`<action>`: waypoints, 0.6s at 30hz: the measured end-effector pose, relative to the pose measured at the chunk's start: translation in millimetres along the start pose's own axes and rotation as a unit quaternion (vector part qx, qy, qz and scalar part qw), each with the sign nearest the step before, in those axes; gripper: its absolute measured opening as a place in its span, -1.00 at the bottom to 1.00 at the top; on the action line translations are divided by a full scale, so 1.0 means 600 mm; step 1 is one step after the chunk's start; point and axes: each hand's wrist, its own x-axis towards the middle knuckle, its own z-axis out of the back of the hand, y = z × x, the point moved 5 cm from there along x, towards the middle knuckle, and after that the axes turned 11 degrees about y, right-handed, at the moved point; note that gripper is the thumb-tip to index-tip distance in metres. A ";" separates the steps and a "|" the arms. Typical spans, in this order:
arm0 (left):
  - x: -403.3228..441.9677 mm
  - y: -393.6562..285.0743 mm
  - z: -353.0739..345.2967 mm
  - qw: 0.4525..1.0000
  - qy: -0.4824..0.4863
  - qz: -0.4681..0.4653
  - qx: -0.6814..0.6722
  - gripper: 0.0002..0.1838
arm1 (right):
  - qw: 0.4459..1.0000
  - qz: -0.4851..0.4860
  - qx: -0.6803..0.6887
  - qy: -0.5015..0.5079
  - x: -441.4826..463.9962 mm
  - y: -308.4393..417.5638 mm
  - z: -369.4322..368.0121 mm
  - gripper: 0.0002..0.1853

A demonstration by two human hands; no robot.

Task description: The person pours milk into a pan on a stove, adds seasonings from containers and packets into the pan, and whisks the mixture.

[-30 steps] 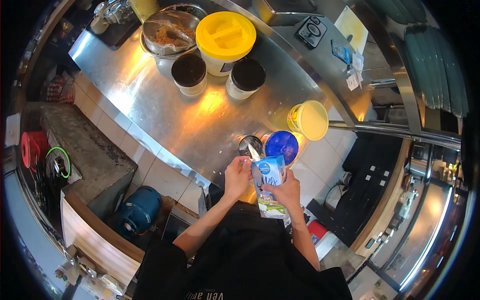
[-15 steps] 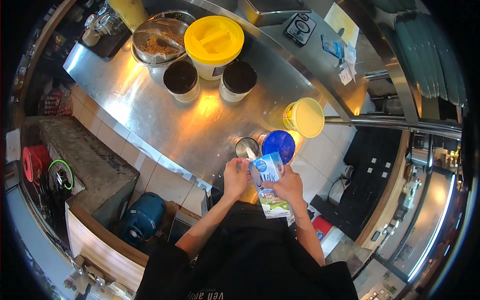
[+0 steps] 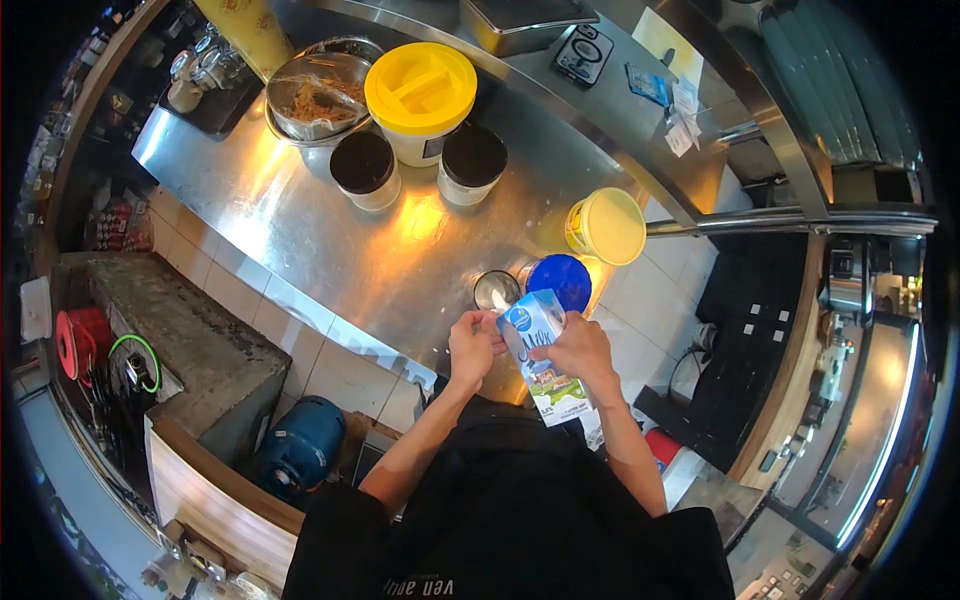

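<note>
My right hand [image 3: 582,350] is wrapped around a blue and white milk carton [image 3: 535,335], gripping its right side. The carton is tipped, its top towards a small round metal container [image 3: 496,290] on the steel table. A white streak shows between the carton's top corner and that container; I cannot tell if it is milk or a carton flap. Close to the carton's upper left edge is my left hand [image 3: 477,348], fingers curled together; anything in them is hidden. Just behind the carton stands a tub with a blue lid [image 3: 560,283].
On the steel table [image 3: 300,215] stand two black-lidded jars [image 3: 364,165], a large yellow-lidded bucket [image 3: 420,90], a metal bowl [image 3: 318,95] with brown shreds, and a pale yellow tub [image 3: 612,226] near the right edge. A blue gas cylinder [image 3: 305,440] is on the floor at left.
The carton's lower end has swung a little to the right and up, with my right hand still on it. My left hand stays beside the carton's top. The whole view has shifted slightly.
</note>
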 end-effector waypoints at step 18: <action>0.013 0.009 0.006 1.000 0.018 0.003 -0.007 -0.73 | 1.000 0.011 0.019 -0.015 0.000 -0.010 -0.006 -0.31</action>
